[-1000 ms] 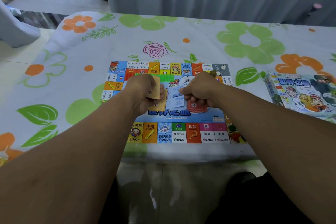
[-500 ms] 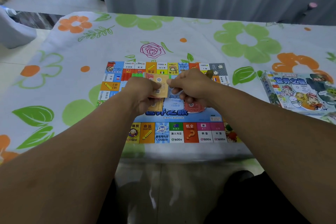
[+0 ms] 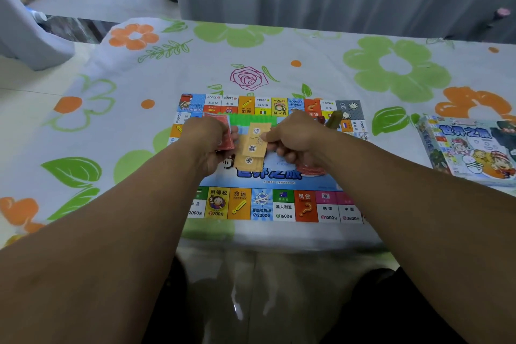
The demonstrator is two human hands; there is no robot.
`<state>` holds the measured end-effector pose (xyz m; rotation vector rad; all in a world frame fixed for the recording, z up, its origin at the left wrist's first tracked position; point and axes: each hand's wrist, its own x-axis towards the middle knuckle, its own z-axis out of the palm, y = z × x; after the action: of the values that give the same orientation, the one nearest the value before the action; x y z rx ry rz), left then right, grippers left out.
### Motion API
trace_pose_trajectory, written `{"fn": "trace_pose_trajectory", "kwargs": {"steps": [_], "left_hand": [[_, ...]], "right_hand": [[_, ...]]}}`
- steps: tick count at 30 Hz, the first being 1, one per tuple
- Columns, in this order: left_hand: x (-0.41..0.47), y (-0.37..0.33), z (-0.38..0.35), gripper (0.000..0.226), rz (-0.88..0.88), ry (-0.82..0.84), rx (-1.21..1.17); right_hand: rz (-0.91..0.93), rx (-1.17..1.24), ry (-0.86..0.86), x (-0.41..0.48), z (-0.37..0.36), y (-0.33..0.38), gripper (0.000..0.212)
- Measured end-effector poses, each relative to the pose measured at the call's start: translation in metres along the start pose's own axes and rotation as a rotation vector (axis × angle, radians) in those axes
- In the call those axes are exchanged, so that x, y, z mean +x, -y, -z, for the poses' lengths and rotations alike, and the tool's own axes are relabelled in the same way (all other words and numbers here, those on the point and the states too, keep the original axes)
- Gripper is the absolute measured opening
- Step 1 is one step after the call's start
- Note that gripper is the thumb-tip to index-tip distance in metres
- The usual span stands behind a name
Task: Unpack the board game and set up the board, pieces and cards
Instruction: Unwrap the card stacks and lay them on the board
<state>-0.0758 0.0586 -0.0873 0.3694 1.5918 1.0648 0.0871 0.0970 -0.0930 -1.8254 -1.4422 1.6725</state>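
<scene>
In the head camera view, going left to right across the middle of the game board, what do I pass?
First the left hand gripping red cards, then tan paper cards, the right hand pinching them, an olive-green game piece, and the illustrated cardboard game box.

Board [image 3: 282, 204] on table [image 3: 307, 45], box [image 3: 472, 145] right.
</scene>
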Motion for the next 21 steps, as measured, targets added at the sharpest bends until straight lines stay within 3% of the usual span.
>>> {"fn": "trace_pose_trajectory", "kwargs": {"steps": [13,21], "left_hand": [[-0.001,-0.003,0.002,0.029,0.051,0.071,-0.029],[0.000,0.000,-0.002,0.026,0.043,0.062,-0.027]], "right_hand": [[-0.011,-0.069,-0.058,0.001,-0.016,0.002,0.029],[0.145,0.029,-0.007,0.000,-0.016,0.007,0.022]]}}
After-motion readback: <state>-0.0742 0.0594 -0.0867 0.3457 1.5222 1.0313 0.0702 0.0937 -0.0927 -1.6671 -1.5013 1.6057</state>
